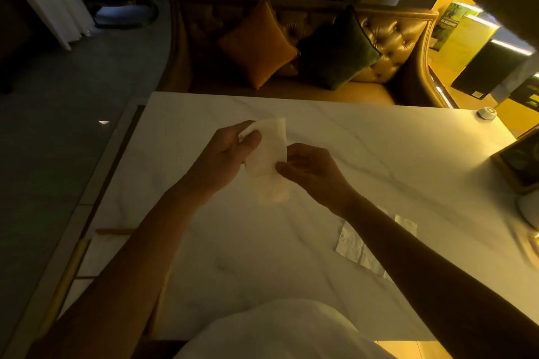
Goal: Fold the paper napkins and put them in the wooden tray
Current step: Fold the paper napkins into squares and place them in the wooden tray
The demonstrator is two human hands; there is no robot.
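Seen from the head camera, a person in a dimly lit lounge holds a white paper napkin (267, 148) in the air just above a pale marble table (379, 154). The left hand (224, 154) pinches its upper left corner between thumb and curled fingers. The right hand (312, 169) nips the lower right edge, thumb in front, fingers tucked behind. Spare napkins (358, 248) lie flat on the table, partly covered by the right forearm. Beyond the table stands a tufted golden sofa (393, 38) with an orange cushion (256, 44) and a dark green cushion (338, 49). Which object is the wooden tray cannot be told.
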